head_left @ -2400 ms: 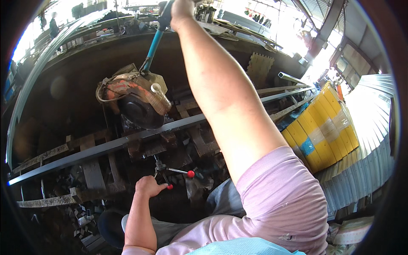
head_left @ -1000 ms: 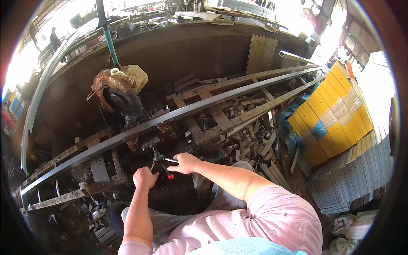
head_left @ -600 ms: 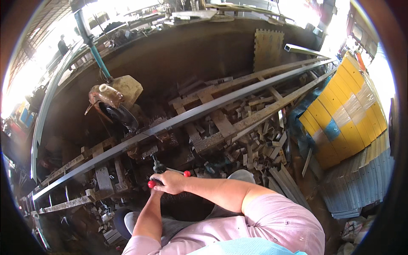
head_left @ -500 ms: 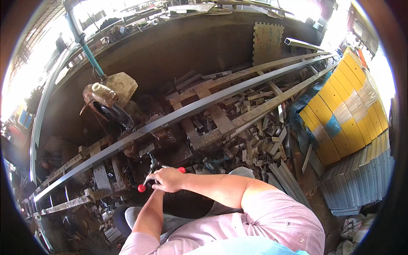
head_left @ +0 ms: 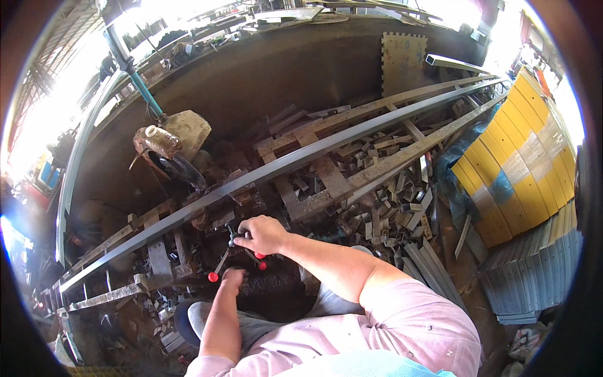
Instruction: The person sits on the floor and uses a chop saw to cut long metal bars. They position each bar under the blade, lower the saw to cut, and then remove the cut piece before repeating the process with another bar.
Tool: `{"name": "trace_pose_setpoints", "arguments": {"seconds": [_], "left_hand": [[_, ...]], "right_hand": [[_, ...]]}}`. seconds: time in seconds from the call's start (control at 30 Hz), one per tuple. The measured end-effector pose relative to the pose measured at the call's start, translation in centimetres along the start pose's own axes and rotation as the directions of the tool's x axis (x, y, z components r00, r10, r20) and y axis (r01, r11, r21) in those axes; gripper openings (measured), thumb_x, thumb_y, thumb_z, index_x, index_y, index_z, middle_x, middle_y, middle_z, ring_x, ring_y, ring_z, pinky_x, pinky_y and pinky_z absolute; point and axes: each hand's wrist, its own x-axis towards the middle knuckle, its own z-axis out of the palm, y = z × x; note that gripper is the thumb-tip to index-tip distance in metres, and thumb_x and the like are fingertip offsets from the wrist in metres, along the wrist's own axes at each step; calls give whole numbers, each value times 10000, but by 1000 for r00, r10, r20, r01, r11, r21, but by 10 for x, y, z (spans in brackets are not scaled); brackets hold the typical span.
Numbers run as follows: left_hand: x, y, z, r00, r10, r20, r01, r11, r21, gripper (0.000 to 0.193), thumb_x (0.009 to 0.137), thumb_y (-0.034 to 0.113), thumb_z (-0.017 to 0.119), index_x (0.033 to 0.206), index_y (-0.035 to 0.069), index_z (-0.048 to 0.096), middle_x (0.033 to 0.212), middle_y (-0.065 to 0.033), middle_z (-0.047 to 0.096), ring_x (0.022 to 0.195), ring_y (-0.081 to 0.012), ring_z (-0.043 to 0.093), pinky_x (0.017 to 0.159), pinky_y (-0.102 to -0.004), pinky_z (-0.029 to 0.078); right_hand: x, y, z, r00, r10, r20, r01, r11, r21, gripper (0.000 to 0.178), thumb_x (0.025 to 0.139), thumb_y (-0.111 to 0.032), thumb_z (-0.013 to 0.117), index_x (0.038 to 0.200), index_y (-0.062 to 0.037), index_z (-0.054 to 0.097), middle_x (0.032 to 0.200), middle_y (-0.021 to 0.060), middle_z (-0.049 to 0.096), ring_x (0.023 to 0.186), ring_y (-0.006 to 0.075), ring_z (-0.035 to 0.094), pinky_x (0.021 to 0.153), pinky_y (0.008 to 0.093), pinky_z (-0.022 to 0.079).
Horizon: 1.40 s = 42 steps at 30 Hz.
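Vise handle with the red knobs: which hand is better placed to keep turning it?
Probably the right hand: it is closed over the hub of the vise handle. The left hand sits lower, blurred, near the lower red knob, its grip unclear.

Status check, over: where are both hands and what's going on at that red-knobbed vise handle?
Right hand gripping vise handle hub. Left hand just below it, by the red knob; grip unclear. Long steel bar lies across the stand, metal offcuts piled beside.
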Motion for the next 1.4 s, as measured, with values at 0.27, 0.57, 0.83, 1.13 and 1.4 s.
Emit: {"name": "trace_pose_setpoints", "arguments": {"seconds": [0.27, 0.57, 0.83, 1.13, 1.4], "left_hand": [[-35, -25, -52, 993, -77, 94, 120, 515, -849, 590, 1097, 559, 446, 1138, 7, 649, 1067, -213, 755, 1001, -432, 725, 897, -607, 597], [-85, 25, -85, 980, 129, 151, 24, 677, -735, 327, 1056, 402, 687, 1025, 77, 694, 678, 21, 538, 526, -111, 450, 512, -257, 397], [-101, 46, -74, 729, 638, -248, -454, 722, 523, 211, 952, 194, 759, 877, 7, 700, 674, -126, 646, 578, -275, 608, 584, -470, 513], [-110, 48, -65, 711, 648, -275, -147, 519, 842, 302, 932, 333, 788, 1063, 62, 766, 1000, -212, 776, 992, -418, 745, 896, -527, 590], [-106, 53, -53, 816, 468, -340, 19, 566, 824, 335, 938, 425, 731, 1054, 111, 759, 1076, -178, 788, 1075, -412, 743, 922, -534, 593]], "right_hand": [[-14, 23, 13, 932, 174, 318, -142, 982, -120, 611, 951, -641, 695, 1002, -42, 805, 1004, 225, 788, 1022, 420, 749, 905, 516, 586], [-30, 41, 32, 911, 113, 396, -98, 993, -59, 615, 951, -633, 712, 1093, -38, 768, 1069, 232, 783, 1052, 431, 743, 919, 509, 574], [-33, 45, 22, 910, 188, 371, -133, 977, -169, 706, 952, -652, 699, 1202, 8, 716, 1136, 245, 774, 1088, 427, 741, 954, 514, 578], [-22, 30, 28, 905, 106, 411, -64, 991, -114, 730, 926, -657, 711, 1179, 28, 723, 1093, 283, 767, 1068, 457, 739, 952, 530, 576], [-36, 13, 24, 952, 137, 273, -139, 990, -11, 536, 896, -529, 810, 1092, -33, 750, 992, 227, 783, 987, 421, 757, 889, 489, 592]]}}
